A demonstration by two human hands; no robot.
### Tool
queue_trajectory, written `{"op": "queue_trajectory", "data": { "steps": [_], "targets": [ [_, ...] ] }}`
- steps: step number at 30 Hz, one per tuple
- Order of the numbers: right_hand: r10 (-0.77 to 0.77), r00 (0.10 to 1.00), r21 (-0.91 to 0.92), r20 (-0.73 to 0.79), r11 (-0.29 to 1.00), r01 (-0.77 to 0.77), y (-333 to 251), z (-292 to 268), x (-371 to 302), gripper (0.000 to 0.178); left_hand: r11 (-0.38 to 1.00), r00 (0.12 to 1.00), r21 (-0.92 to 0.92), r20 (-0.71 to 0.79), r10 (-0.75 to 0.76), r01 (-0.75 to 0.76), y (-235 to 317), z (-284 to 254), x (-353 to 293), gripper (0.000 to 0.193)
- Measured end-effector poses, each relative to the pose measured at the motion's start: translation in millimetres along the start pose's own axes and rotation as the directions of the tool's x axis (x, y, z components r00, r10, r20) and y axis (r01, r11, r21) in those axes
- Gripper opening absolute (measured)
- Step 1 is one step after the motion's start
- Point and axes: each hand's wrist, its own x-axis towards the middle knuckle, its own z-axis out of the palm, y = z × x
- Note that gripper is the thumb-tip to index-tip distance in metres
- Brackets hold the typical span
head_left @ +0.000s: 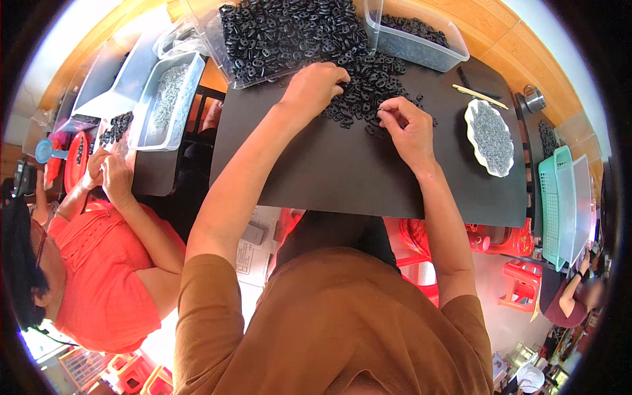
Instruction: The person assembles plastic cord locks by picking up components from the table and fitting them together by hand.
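Observation:
A loose heap of small black plastic pieces (368, 82), oval with holes, spreads over the dark brown table (309, 171). My left hand (315, 89) bends over the heap's left side, fingers curled together at the pieces. Whatever its fingertips hold is hidden. To the right, my right hand (409, 130) pinches thumb and index finger at the heap's near edge; what is between them is too small to name. Behind my left hand, a clear plastic bin (253, 80) is filled with more of these pieces. A white scalloped dish (472, 137) of small clear-grey bits stands right of my right hand.
A second clear bin (454, 60) holds black pieces at the back. Wooden sticks (479, 96) lie beside it. At left, a person in red (112, 263) works with both hands near a tub (137, 135) of grey bits. A green basket (557, 204) stands at far right.

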Motion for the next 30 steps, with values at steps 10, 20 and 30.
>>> {"op": "queue_trajectory", "data": {
  "steps": [10,20,30],
  "targets": [
    [-0.021,1.000,-0.051,0.024,0.998,0.022,-1,0,0,0.010,0.873,0.957,-0.391,0.097,-0.275,0.290,7,-9,2,0.011],
    [0.100,0.984,0.181,0.150,0.975,-0.127,-20,6,26,0.007,-0.051,0.901,-0.955,0.293,-0.319,0.292,9,-4,-33,0.022],
    [0.108,0.989,0.341,0.101,0.930,-0.137,-18,37,40,0.009,-0.103,0.922,-0.969,0.246,-0.298,0.226,2,-2,-33,0.015]
  ]
}}
